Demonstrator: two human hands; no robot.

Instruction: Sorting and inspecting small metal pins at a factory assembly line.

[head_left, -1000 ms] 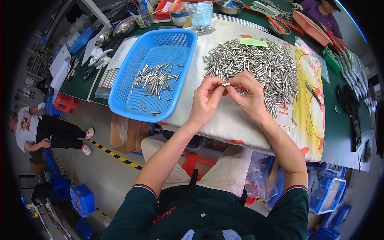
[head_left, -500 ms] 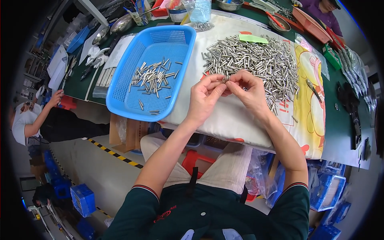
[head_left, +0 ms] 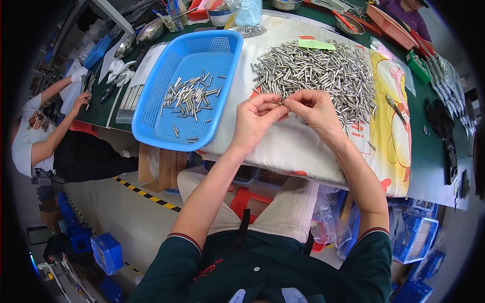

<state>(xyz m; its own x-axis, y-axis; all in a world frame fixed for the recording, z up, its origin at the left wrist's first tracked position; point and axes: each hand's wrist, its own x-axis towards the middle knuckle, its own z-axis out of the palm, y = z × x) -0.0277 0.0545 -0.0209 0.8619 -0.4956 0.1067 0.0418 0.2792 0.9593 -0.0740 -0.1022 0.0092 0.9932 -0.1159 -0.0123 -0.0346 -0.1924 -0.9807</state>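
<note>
My left hand (head_left: pixel 256 121) and my right hand (head_left: pixel 314 113) meet at the fingertips, at the near edge of a big heap of short silvery metal pins (head_left: pixel 316 70). Thumbs and fingers of both are pinched together around what looks like a slim metal pin (head_left: pixel 281 101), mostly hidden by the fingers. To the left of my hands stands a blue plastic basket (head_left: pixel 140 126) with perforated walls, holding a smaller scatter of similar metal pins (head_left: pixel 191 101). A pale green slip of paper (head_left: pixel 317 44) rests on the far side of the heap.
A printed cloth (head_left: pixel 283 151) covers the table under the heap. Pliers (head_left: pixel 395 109) lie to its right. Behind are a clear bag of pins (head_left: pixel 251 30), a metal bowl (head_left: pixel 350 24) and a pink tray (head_left: pixel 391 29). White gloves (head_left: pixel 120 71) lie left. A co-worker (head_left: pixel 35 131) is at far left.
My hands stay pinched together in nearly the same place, with a slight shift of the view. At far left the co-worker has leaned in, and both their arms now reach over the bench.
</note>
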